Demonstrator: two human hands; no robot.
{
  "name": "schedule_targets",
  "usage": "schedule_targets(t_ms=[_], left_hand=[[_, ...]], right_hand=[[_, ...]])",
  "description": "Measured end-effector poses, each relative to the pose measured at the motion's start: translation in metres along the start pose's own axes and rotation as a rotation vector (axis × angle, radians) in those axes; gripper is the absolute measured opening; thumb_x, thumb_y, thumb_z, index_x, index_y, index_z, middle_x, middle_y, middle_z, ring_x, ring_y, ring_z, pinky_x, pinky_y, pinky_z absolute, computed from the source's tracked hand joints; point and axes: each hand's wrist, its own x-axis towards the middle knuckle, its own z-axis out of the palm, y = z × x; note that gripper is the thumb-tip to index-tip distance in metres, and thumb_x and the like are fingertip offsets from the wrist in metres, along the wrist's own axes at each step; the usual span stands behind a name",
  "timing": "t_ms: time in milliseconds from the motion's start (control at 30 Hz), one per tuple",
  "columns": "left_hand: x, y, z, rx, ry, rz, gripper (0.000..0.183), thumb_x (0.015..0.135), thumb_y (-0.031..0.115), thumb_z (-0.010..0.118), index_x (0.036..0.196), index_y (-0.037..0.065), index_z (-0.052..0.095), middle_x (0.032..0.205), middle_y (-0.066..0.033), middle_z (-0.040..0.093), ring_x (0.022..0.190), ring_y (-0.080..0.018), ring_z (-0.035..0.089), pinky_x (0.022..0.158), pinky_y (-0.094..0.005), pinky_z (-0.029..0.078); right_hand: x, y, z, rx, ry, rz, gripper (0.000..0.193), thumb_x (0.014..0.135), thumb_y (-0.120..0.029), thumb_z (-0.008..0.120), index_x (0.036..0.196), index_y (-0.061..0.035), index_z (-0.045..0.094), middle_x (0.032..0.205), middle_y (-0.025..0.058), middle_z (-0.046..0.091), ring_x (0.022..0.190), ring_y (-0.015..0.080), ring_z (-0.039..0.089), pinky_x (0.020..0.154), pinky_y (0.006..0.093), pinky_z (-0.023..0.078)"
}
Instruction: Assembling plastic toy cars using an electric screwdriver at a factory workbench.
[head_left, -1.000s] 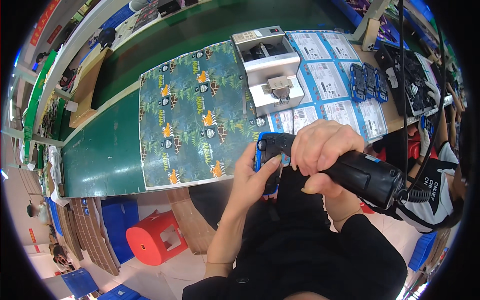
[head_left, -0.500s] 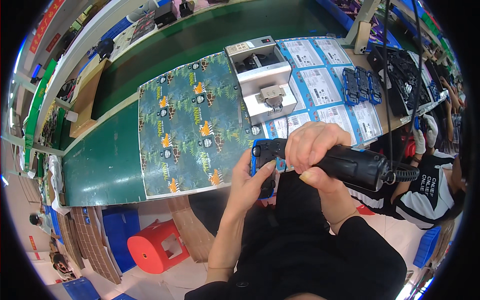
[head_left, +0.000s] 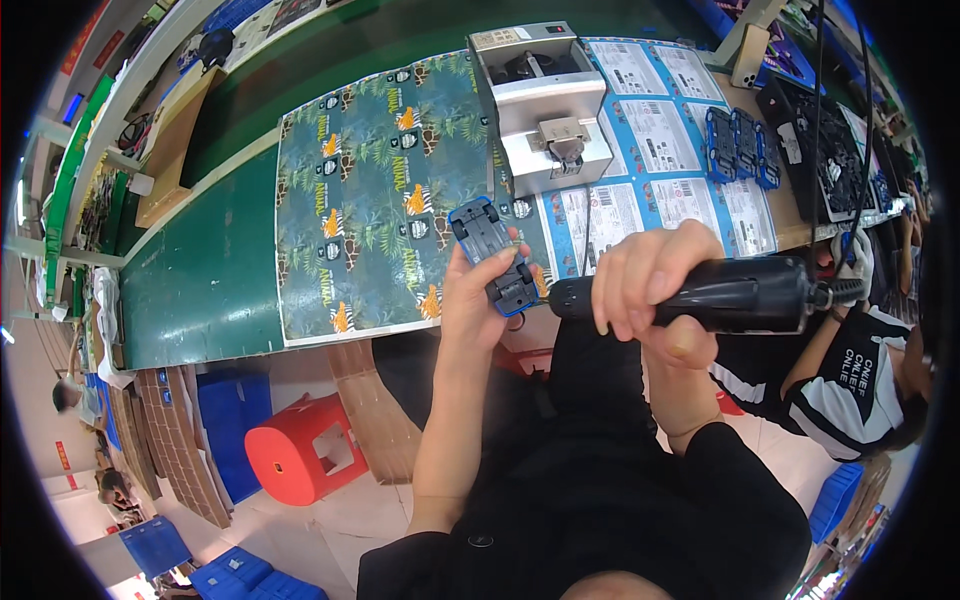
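Car (head_left: 483,238): one, blue and black, underside up, above the sheet's near edge; left hand (head_left: 466,298) grips it, thumb across the base. Seems light, stiff, slightly slick; best held by its sides.
Driver (head_left: 745,292): black, right hand (head_left: 650,285) wrapped round it.
Sheet (head_left: 375,215): animal pictures, yellow lettering.
Labels (head_left: 645,150): white, blue-bordered; fine print unreadable from where I stand.

1. Screw feeder (head_left: 550,165) on the workbench (head_left: 200,270): animal-print sheet (head_left: 370,200) left, label sheet (head_left: 650,150) right.
2. Before it, a toy car (head_left: 482,235) left of the electric screwdriver (head_left: 740,297).
3. Parts bin (head_left: 783,120) right of the label sheet.
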Motion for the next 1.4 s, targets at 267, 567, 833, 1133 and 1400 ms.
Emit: schedule_targets(t_ms=[267, 567, 833, 1133, 1400], left_hand=[[-0.004, 0.005, 0.009, 0.032, -0.011, 0.055, 0.043, 0.082, -0.006, 0.067, 0.121, 0.005, 0.053, 0.11, -0.0116, 0.066, 0.094, -0.0233, 0.067, 0.078, -0.0399, 0.058], [-0.003, 0.005, 0.022, 0.118, -0.077, 0.02, 0.036, 0.083, -0.002, 0.07, 0.116, 0.005, 0.058, 0.1, -0.0056, 0.066, 0.088, -0.0175, 0.066, 0.08, -0.0339, 0.055], [-0.003, -0.002, 0.014, 0.131, -0.057, -0.096, 0.034, 0.086, -0.002, 0.069, 0.117, 0.005, 0.057, 0.098, -0.007, 0.067, 0.087, -0.0172, 0.067, 0.079, -0.0326, 0.056], [0.008, 0.001, 0.016, 0.121, -0.128, -0.135, 0.03, 0.092, 0.012, 0.069, 0.118, 0.007, 0.056, 0.1, -0.0052, 0.065, 0.089, -0.0136, 0.066, 0.077, -0.0299, 0.056], [0.012, 0.045, 0.007, 0.714, -0.036, 0.378, 0.054, 0.094, 0.044, 0.064, 0.129, 0.005, 0.052, 0.11, -0.0089, 0.062, 0.098, -0.0217, 0.062, 0.084, -0.0362, 0.05]], right_hand=[[-0.003, 0.013, 0.014, -0.033, 0.072, 0.123, 0.031, 0.083, -0.018, 0.078, 0.097, -0.0057, 0.054, 0.071, 0.0033, 0.056, 0.056, 0.0147, 0.056, 0.055, 0.0312, 0.051], [0.02, 0.017, 0.015, -0.125, -0.28, 0.065, 0.039, 0.068, -0.013, 0.092, 0.068, -0.0053, 0.054, 0.054, 0.0045, 0.055, 0.042, 0.0186, 0.054, 0.042, 0.0287, 0.044], [0.013, 0.024, 0.011, 0.013, -0.291, 0.094, 0.037, 0.07, -0.01, 0.09, 0.067, -0.0039, 0.054, 0.053, 0.005, 0.054, 0.04, 0.0181, 0.052, 0.04, 0.0275, 0.044], [0.023, 0.019, 0.004, 0.013, -0.345, 0.072, 0.034, 0.07, -0.011, 0.09, 0.074, -0.0031, 0.057, 0.054, 0.0058, 0.057, 0.042, 0.0181, 0.055, 0.042, 0.0281, 0.048], [0.008, -0.019, -0.025, -0.093, -0.094, -0.033, 0.034, 0.076, -0.02, 0.085, 0.09, -0.0053, 0.058, 0.063, 0.0029, 0.058, 0.05, 0.0161, 0.055, 0.048, 0.0269, 0.047]])
